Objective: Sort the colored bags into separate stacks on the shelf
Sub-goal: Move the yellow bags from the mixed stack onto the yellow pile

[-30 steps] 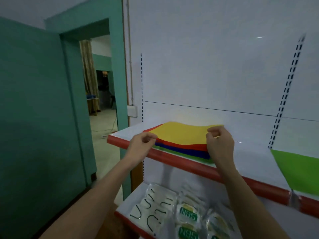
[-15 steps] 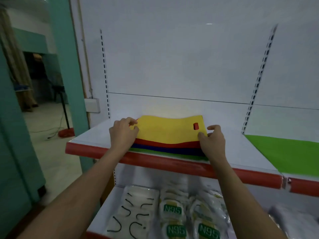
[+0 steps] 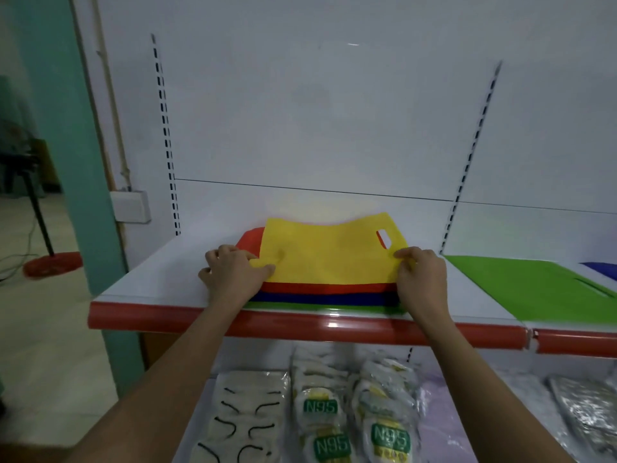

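Over at the far left, a teal door frame (image 3: 83, 162) runs down beside the white shelving unit, with a white wall socket (image 3: 130, 206) fixed near its back panel. Next comes my left hand (image 3: 233, 274), resting on the white shelf with a red front lip (image 3: 300, 324); its thumb and fingers pinch the left edge of the flat yellow fabric bag with a cut-out handle (image 3: 334, 255). That yellow bag lies on top of a mixed pile in the middle of the shelf: a red bag (image 3: 317, 288) directly beneath it, sticking out at the back left corner, then a dark blue bag (image 3: 320, 299), then a thin strip of green bag (image 3: 317, 306) at the bottom, just behind the lip. My right hand (image 3: 422, 279) pinches the yellow bag's right edge, just below its handle hole, fingers curled over the cloth. My hands are well apart, one at each side of the bag. Further right, apart from the pile, a bright green bag (image 3: 534, 289) lies flat on the shelf, and a dark blue corner (image 3: 601, 269) shows at the frame's edge. On the lower shelf sit packets of white masks with black ear loops (image 3: 247, 416), then packets marked N95 (image 3: 357, 419).
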The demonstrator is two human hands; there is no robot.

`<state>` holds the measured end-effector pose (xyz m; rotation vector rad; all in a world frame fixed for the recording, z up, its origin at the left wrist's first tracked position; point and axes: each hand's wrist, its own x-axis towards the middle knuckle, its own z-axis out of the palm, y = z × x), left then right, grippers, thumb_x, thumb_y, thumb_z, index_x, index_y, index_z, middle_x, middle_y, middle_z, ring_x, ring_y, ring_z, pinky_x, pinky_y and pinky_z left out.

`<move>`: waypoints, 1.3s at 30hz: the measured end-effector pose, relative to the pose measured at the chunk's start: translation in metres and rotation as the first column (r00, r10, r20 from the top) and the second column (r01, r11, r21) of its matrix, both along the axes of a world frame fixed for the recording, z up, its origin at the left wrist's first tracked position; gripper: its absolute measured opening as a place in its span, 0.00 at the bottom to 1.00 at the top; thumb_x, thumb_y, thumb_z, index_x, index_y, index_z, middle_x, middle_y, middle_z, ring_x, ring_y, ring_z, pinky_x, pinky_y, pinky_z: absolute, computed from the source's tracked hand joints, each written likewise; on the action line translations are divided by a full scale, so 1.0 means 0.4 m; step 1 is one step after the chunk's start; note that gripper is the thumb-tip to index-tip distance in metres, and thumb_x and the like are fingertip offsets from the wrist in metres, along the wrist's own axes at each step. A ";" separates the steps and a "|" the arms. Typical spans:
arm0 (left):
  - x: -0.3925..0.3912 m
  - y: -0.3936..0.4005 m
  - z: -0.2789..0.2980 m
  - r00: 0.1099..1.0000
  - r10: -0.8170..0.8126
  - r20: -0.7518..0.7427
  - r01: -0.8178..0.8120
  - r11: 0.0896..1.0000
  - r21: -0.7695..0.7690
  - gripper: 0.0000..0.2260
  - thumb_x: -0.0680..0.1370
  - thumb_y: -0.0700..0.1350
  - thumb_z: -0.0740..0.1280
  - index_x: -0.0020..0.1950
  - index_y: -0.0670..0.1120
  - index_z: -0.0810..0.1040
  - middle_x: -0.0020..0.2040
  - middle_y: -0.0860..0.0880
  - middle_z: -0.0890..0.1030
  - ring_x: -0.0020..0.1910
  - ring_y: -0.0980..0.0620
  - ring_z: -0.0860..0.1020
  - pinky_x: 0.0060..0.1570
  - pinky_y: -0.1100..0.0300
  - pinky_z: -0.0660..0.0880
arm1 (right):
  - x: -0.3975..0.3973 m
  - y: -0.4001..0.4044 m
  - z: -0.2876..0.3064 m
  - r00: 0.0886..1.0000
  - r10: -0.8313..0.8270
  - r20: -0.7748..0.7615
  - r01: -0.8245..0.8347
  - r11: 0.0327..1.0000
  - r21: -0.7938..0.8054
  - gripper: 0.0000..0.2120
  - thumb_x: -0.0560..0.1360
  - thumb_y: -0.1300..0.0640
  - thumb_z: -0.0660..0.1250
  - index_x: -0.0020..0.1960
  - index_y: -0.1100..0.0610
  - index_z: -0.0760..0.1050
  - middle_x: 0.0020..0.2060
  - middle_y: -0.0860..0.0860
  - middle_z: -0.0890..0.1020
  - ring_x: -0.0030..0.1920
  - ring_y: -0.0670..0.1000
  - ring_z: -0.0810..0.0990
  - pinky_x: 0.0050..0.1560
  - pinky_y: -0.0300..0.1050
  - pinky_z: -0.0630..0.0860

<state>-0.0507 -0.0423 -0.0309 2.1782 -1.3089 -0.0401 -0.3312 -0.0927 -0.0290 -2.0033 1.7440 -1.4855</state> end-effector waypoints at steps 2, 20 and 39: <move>-0.004 0.002 0.020 1.000 -0.005 0.006 0.005 0.998 -0.057 0.21 0.73 0.61 0.69 0.59 0.50 0.79 0.68 0.46 0.69 0.69 0.43 0.61 0.67 0.45 0.60 | 0.012 0.017 0.016 1.000 -0.002 0.002 0.002 0.999 -0.047 0.14 0.77 0.69 0.58 0.55 0.59 0.81 0.49 0.60 0.77 0.52 0.62 0.74 0.47 0.48 0.68; -0.114 0.039 0.031 0.531 -0.729 -0.431 0.443 0.673 -0.592 0.21 0.77 0.31 0.66 0.67 0.48 0.77 0.68 0.50 0.74 0.58 0.60 0.74 0.52 0.77 0.67 | -0.174 0.244 0.054 0.846 0.058 0.530 -0.116 0.990 0.076 0.21 0.79 0.71 0.56 0.68 0.58 0.75 0.58 0.53 0.77 0.33 0.47 0.78 0.36 0.40 0.80; -1.029 0.135 0.000 0.134 -0.808 -0.574 0.683 0.495 -0.537 0.24 0.76 0.33 0.67 0.71 0.49 0.73 0.71 0.48 0.71 0.68 0.49 0.71 0.70 0.50 0.68 | -1.013 0.647 0.021 0.773 -0.184 0.607 0.155 0.983 0.100 0.22 0.81 0.66 0.60 0.74 0.56 0.68 0.58 0.49 0.76 0.49 0.48 0.80 0.38 0.39 0.81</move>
